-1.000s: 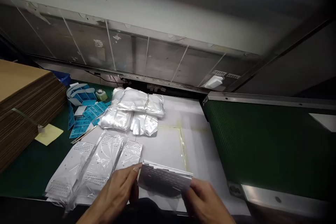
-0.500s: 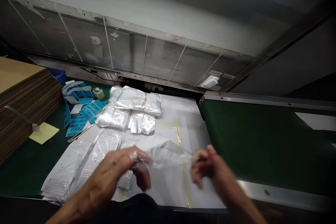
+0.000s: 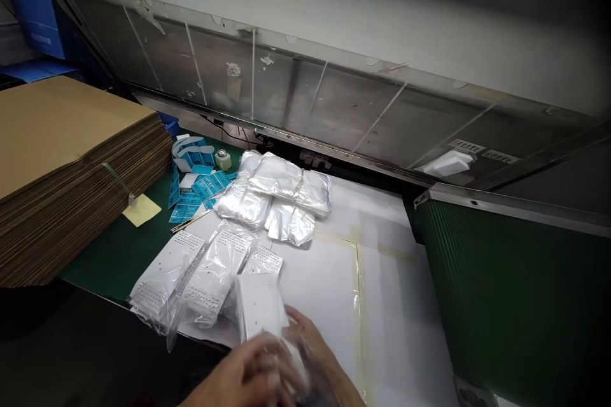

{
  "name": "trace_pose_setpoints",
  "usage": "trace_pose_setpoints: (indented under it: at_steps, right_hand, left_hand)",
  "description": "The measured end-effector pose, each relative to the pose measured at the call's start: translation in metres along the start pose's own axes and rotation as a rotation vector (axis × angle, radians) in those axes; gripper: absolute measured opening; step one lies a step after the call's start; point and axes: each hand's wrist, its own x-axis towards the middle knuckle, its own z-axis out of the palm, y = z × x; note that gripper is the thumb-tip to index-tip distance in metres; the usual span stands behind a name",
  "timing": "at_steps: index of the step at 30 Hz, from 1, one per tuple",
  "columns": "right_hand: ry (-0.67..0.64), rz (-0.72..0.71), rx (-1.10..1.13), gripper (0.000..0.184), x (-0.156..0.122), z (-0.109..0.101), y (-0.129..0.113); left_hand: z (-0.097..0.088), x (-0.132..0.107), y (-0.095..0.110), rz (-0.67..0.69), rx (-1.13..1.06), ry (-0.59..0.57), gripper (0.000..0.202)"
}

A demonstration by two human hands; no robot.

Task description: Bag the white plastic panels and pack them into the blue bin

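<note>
Low in the head view, a white printed paper piece (image 3: 261,305) stands tilted between my hands, with clear plastic bag film around its lower end. My left hand (image 3: 267,365) has its fingers curled round the bottom of the paper; they are blurred by motion. My right hand (image 3: 310,340) grips the right side, plastic film over its fingers. Just left of the hands lie bagged printed papers (image 3: 222,267) in several clear bags. Behind them are bundles of empty clear plastic bags (image 3: 289,181), one tied with a band.
A tall stack of brown cardboard (image 3: 71,127) stands at left, a yellow note (image 3: 142,210) beside it. Blue label sheets (image 3: 200,194) and a small bottle (image 3: 222,159) lie behind. White sheeting (image 3: 324,280) is taped to the table. A green conveyor belt (image 3: 496,292) runs at right.
The view has swung left. My hands, apart before with a clear bag stretched between them, are now close together at the bottom around a white paper piece and plastic.
</note>
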Motion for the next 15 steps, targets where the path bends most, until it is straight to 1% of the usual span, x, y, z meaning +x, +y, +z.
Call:
trace_pose_setpoints:
  at_steps: [2,4,6,8,9,11,12,13,15]
  right_hand:
    - [0.051,-0.062,0.003,0.061,0.017,-0.007,0.002]
    - [0.115,-0.110,-0.025,0.060,0.037,-0.010,0.005]
    - [0.172,-0.132,-0.088,0.055,0.057,-0.007,0.010]
    - [0.225,-0.141,-0.183,0.046,0.072,0.000,0.015]
    - [0.249,-0.140,-0.242,0.041,0.076,0.005,0.017]
    - [0.282,-0.128,-0.384,0.033,0.080,0.011,0.020]
    - [0.288,-0.113,-0.470,0.030,0.079,0.012,0.019]
    - [0.285,-0.093,-0.564,0.027,0.077,0.011,0.017]
    - [0.262,-0.050,-0.761,0.022,0.074,0.007,0.005]
  left_hand:
    - [-0.013,0.017,-0.014,0.049,-0.212,0.218,0.051]
    - [-0.025,0.035,-0.026,0.072,-0.282,0.439,0.061]
    - [-0.033,0.047,-0.034,0.099,-0.273,0.564,0.082]
    - [-0.038,0.048,-0.042,0.166,-0.249,0.634,0.097]
    - [-0.041,0.044,-0.047,0.209,-0.227,0.663,0.098]
    - [-0.047,0.032,-0.063,0.275,-0.180,0.738,0.092]
    - [-0.050,0.026,-0.074,0.269,-0.174,0.789,0.087]
    - [-0.053,0.022,-0.085,0.225,-0.207,0.846,0.080]
    - [-0.059,0.022,-0.107,0.065,-0.344,0.965,0.065]
